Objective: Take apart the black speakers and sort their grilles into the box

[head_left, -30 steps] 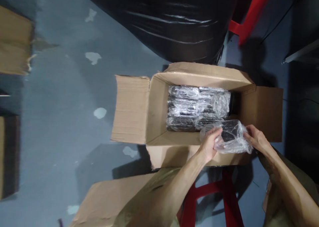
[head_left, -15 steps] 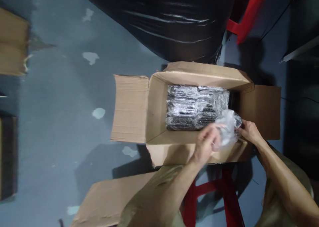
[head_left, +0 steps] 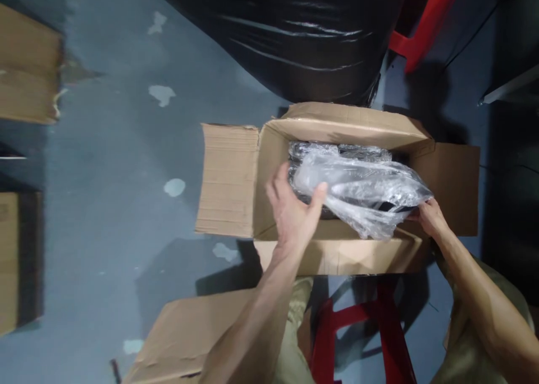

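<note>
I see wrapped packs in the box, flaps open | plastic bag over them, unreleased | left hand fingers spread, right hand pinching bag's end

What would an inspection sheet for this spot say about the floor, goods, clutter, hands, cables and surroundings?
Floor: blue-grey, with pale patches.
Goods: clear plastic wrap above dark wrapped packs in an open cardboard box.
Clutter: more cardboard at far left and below.
Hands: left hand spread beside the wrap, thumb at its edge; right hand grips its right end.
Cables: thin dark line, apparently a cable, upper right.
Surroundings: black plastic bulk beyond the box; red frame nearer the person.
</note>
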Demonstrator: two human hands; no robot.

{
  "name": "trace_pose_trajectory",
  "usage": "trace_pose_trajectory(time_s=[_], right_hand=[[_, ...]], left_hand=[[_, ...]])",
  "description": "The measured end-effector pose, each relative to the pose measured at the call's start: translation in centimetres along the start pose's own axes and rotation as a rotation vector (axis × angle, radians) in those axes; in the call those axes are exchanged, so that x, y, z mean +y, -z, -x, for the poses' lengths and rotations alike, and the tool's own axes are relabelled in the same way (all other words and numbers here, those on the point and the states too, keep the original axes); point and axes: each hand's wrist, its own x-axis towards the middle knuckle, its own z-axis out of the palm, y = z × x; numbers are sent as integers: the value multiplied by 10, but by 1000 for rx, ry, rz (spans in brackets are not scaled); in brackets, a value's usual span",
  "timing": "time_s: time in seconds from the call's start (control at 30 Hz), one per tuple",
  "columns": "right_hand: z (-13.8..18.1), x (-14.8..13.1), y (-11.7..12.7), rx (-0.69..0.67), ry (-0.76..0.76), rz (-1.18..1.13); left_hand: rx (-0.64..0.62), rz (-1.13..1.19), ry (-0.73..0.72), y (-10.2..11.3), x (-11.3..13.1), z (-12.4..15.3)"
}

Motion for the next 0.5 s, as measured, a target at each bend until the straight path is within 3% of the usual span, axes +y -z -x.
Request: trace_pose_trajectory(time_s=[0.13, 0.27, 0.37, 0.43, 0.5], right_hand=[[6, -6, 7, 60, 226, 220], [18, -13, 11, 105, 417, 538], [23, -13, 11, 105, 441, 581], [22, -12, 12, 18, 462, 546], [16, -10, 14, -54, 484, 525]], left_hand=[[-298, -25, -231, -32, 21, 25], [-321, -102, -300, -50, 44, 47], [-473, -118, -339, -55, 56, 53], [-632, -32, -296, -60, 58, 52], [-723, 144, -43, -68, 57, 47]])
